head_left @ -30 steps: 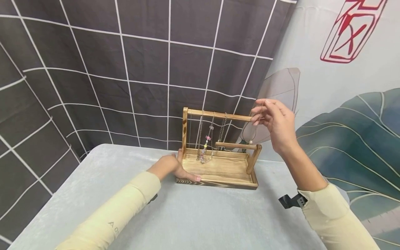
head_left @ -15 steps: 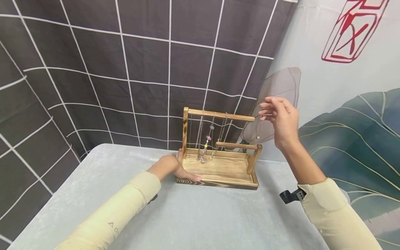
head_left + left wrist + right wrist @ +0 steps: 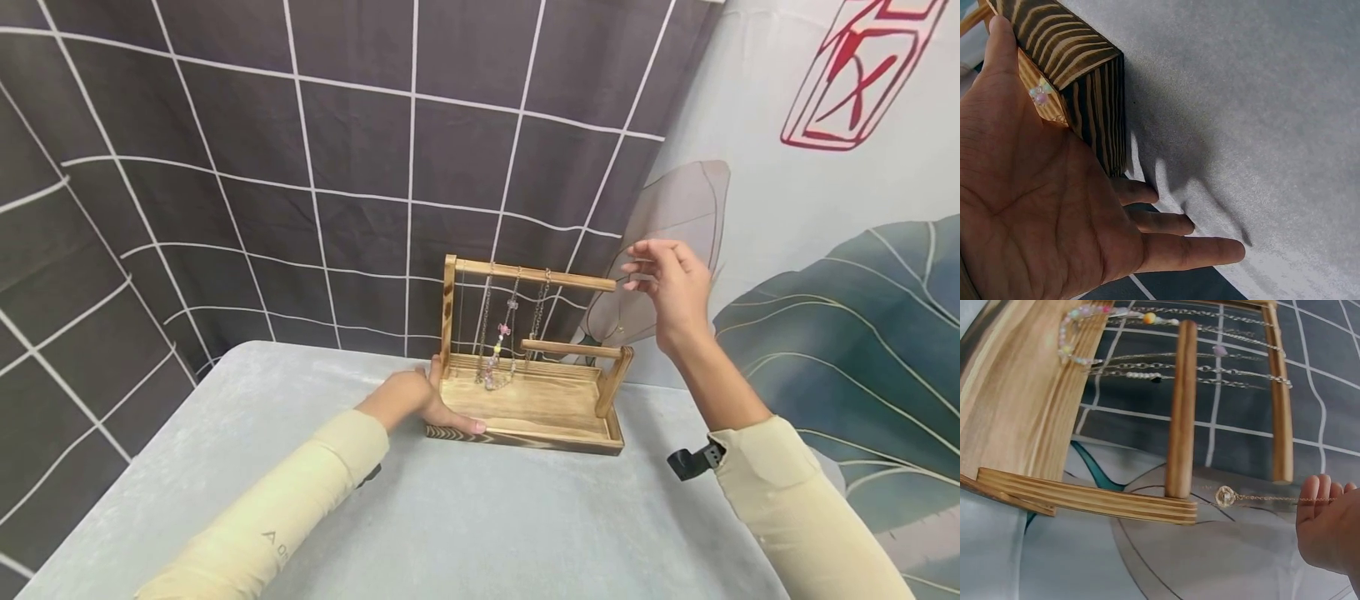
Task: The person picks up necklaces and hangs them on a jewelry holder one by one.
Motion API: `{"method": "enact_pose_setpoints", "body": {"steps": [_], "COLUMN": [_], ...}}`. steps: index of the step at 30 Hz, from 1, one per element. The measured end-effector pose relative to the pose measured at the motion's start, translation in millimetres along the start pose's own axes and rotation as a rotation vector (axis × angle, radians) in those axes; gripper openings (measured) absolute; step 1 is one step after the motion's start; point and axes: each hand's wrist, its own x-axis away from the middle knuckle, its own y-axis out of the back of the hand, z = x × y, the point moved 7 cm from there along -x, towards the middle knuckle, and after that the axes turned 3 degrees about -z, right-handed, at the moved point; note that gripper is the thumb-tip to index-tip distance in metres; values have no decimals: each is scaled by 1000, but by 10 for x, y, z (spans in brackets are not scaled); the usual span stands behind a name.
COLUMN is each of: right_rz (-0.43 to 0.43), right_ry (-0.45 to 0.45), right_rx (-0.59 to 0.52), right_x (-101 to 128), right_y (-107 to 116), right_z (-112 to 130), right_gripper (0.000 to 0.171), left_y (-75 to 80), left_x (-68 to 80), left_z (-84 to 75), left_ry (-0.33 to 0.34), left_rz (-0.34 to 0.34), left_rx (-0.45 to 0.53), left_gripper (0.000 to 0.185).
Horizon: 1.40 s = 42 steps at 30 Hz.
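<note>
A wooden jewelry stand point(image 3: 525, 402) with a tray base and two bars stands on the table. My left hand point(image 3: 420, 398) rests on its left end. The thumb lies on the front rim; in the left wrist view point(image 3: 1054, 200) the other fingers reach out straight past the corner. My right hand point(image 3: 681, 293) is just right of the free end of the upper bar point(image 3: 577, 281). From its bent fingers hangs a fine gold necklace point(image 3: 1225, 496) with a round pendant. A beaded necklace point(image 3: 497, 348) and several silver chains point(image 3: 538, 308) hang on the upper bar.
The lower bar point(image 3: 570, 347) joins a post point(image 3: 615, 383) at the tray's right end. A pale grey cloth covers the table point(image 3: 480, 517). A dark checked curtain point(image 3: 337, 167) and a white patterned one point(image 3: 757, 108) hang behind it.
My right hand has drawn a little to the right, off the upper bar's end, and the hanging necklace has moved with it. My left hand has stayed on the stand.
</note>
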Motion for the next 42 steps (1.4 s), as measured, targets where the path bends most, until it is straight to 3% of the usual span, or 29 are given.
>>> {"method": "enact_pose_setpoints", "body": {"steps": [8,26,42], "right_rz": [46,147,164], "right_ry": [-39,-56,-118], "right_rx": [10,13,161], "right_x": [8,175,415], "right_y": [-20,-217,-287], "right_z": [-176,-231,-556], "right_gripper": [26,28,24], "left_y": [3,8,18], "left_x": [-22,3,34], "left_z": [6,8,-2], "left_ry": [20,17,22], "left_rz": [-11,-20,-9], "left_rx": [5,2,18], "left_gripper": [154,154,153]}}
